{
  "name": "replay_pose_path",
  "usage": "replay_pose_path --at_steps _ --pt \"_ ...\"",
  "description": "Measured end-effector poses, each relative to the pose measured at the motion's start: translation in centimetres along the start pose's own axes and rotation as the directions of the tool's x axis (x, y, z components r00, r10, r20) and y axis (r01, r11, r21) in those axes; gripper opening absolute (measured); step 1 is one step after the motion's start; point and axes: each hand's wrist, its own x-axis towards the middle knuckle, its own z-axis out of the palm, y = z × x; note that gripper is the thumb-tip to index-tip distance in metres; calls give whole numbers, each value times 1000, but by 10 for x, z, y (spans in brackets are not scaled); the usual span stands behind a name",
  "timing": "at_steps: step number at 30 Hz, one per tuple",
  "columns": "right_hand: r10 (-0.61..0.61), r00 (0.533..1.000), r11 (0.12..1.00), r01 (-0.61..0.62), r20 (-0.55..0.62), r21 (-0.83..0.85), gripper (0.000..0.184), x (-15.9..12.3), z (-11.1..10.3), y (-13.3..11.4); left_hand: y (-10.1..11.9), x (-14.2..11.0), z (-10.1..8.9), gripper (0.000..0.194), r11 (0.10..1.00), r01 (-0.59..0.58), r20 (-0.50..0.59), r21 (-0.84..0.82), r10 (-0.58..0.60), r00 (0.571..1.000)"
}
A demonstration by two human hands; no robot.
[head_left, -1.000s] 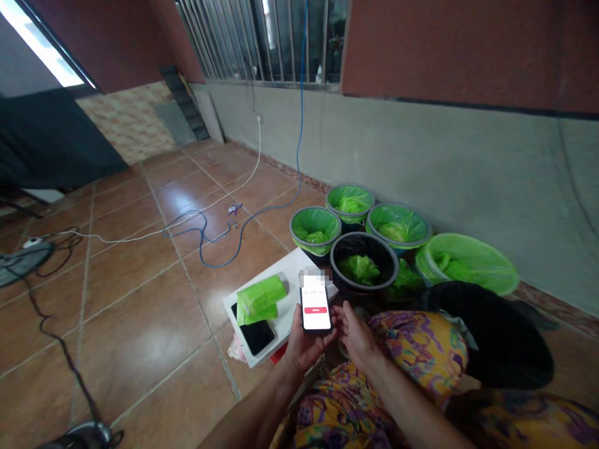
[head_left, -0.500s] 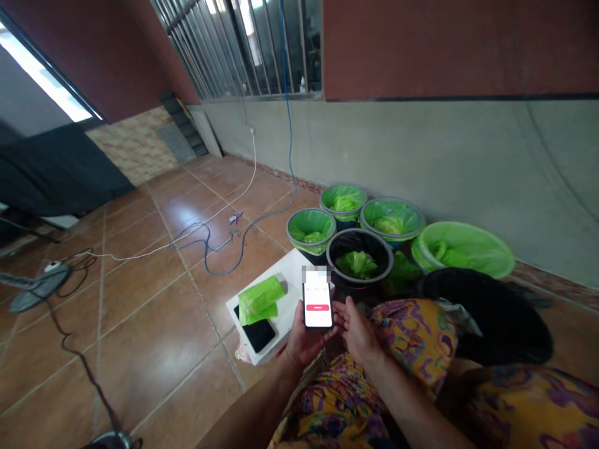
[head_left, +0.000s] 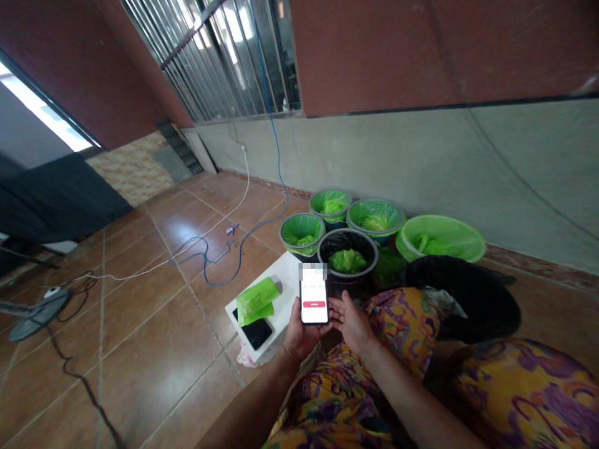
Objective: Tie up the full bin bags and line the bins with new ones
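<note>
The phone [head_left: 314, 305], its screen lit, rests in the left hand [head_left: 299, 337], above the lap and beside the white stand [head_left: 286, 296]. It is probably light and stiff, likely slick on its glass and easily cracked if dropped, so the long side edges near the lower end look the safest hold. The right hand [head_left: 354, 324] is loosely spread just beside the phone, gripping nothing visible; I cannot tell whether its fingertips touch the edge. Counting up: two phones, one held and one dark phone [head_left: 259, 335] on the stand; one folded green plastic piece [head_left: 255, 299] lying partly over that second one; four grey-rimmed buckets, three lined in green [head_left: 303, 252] and one in black [head_left: 349, 236]; and one wider green-lined tub [head_left: 444, 231].
</note>
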Motion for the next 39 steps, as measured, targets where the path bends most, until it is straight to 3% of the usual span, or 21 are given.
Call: replay_pose_path --at_steps 9,15,23,31,39 --pt "35 997 999 -34 62 -14 57 6 -4 -2 2 -5 7 57 1000 12 1 7 -12 1000" --pt "1 1000 1000 -1 13 -6 57 -4 0 -5 1 -2 3 60 999 24 36 40 -25 999" --pt "-33 999 999 33 30 -7 56 -10 -2 -7 -2 1 -1 61 998 35 53 47 -37 998" --pt "-2 999 999 0 -42 -50 49 -11 3 -8 -6 6 -11 60 998 48 -5 -45 -48 999" --pt "-58 998 984 50 -39 -170 44 4 7 2 -3 19 -30 64 986 70 -59 -150 -80 995"
